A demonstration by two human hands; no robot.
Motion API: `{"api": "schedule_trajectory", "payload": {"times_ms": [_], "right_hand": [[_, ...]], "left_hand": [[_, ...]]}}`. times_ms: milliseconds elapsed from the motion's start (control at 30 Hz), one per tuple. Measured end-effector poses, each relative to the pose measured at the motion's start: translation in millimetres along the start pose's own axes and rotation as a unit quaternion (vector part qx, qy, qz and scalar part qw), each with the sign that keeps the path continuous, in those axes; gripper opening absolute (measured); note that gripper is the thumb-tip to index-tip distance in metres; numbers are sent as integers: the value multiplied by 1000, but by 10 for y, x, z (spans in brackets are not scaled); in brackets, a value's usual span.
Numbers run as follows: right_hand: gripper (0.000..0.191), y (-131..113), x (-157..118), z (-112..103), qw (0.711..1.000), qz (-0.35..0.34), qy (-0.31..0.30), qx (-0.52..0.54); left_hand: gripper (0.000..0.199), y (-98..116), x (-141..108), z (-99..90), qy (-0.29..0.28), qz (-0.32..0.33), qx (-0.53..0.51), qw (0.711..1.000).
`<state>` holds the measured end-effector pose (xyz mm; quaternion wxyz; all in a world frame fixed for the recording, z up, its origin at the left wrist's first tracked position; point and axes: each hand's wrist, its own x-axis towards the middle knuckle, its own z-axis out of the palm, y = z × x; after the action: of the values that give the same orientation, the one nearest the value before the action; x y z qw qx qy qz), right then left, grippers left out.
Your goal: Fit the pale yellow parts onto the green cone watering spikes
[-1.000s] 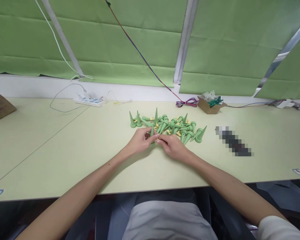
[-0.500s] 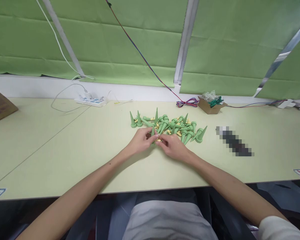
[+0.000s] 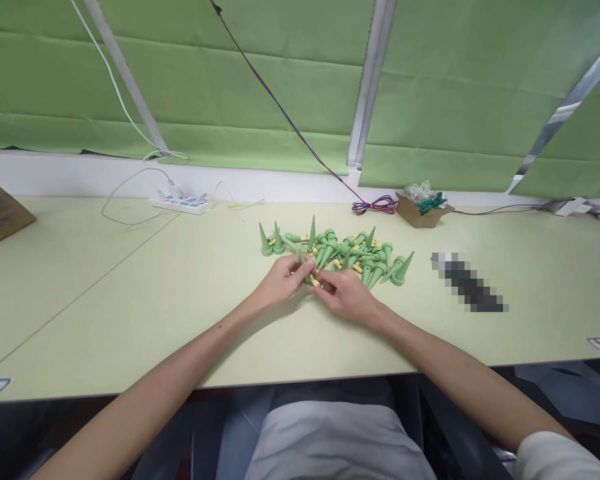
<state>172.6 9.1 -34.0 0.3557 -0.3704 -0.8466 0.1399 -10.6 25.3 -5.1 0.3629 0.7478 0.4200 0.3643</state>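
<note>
My left hand (image 3: 280, 280) is closed around a green plastic watering spike (image 3: 303, 257), whose tip points up and away from me. A small yellow valve (image 3: 315, 283) shows at the spike's lower end, between my two hands. The thumb and fingers of my right hand (image 3: 350, 293) close on that yellow valve; whether it is fixed to the spike cannot be seen. Just beyond my hands lies a heap of similar green spikes (image 3: 329, 248), some with yellow valves. Two spikes (image 3: 279, 241) stand upright at the heap's left, and another (image 3: 403, 270) leans at its right.
A small cardboard box (image 3: 423, 217) with clear and green items stands at the back right, beside a coiled red-and-blue cable (image 3: 375, 205). A white power strip (image 3: 183, 202) is at the back left. A blurred dark object (image 3: 473, 287) lies to the right.
The spike in my left hand has tilted slightly left, and its yellow valve shows more clearly between my hands. My arms and the heap stay nearly still.
</note>
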Motion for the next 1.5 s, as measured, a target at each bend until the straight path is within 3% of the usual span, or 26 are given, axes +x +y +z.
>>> {"api": "schedule_trajectory", "payload": {"times_ms": [233,533,800,1033,1500], "right_hand": [[26,-14,-17,5,1000,-8,3,-6],[28,-40,-32,2,999,-30,0,-26],[21,-46,-40,5,995,-34,9,-94],[21,-33,-34,4,995,-12,4,-97],[21,-43,-21,4,998,29,-15,-58]], "left_hand": [[46,-16,4,1,-42,-30,-62,997],[36,44,2,-9,-90,-51,-126,987],[41,0,2,-38,-65,-68,-105,990],[37,6,-3,-31,-16,3,-9,1000],[32,-55,-7,9,16,30,51,998]]}}
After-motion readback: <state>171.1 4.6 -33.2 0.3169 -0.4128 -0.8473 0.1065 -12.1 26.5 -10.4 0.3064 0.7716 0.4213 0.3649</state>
